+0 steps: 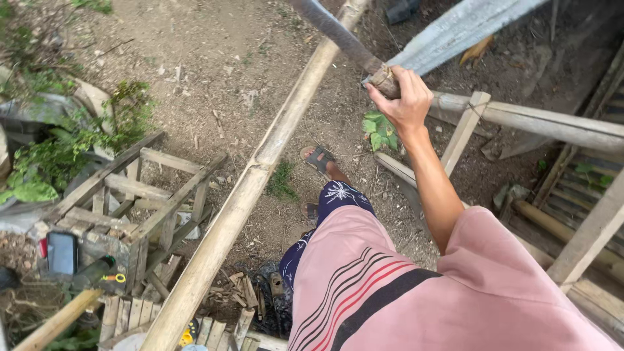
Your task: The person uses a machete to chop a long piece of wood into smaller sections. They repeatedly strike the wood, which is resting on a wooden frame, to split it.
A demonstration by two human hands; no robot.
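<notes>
My right hand point(404, 99) is raised and grips the wooden handle of a long curved machete point(338, 32), whose dark blade points up and to the left above a thick bamboo pole point(240, 195). The pole runs diagonally from the lower left to the top centre. My left hand is out of view. I wear a pink shirt, and my sandalled foot point(318, 159) stands on the dirt beside the pole.
A wooden crate frame point(130, 208) sits at the left with a phone point(62, 252) on it. Split bamboo pieces point(234, 292) lie on the ground. A bamboo rail point(546, 120) and a corrugated sheet point(455, 29) stand at the right. Plants grow at the left.
</notes>
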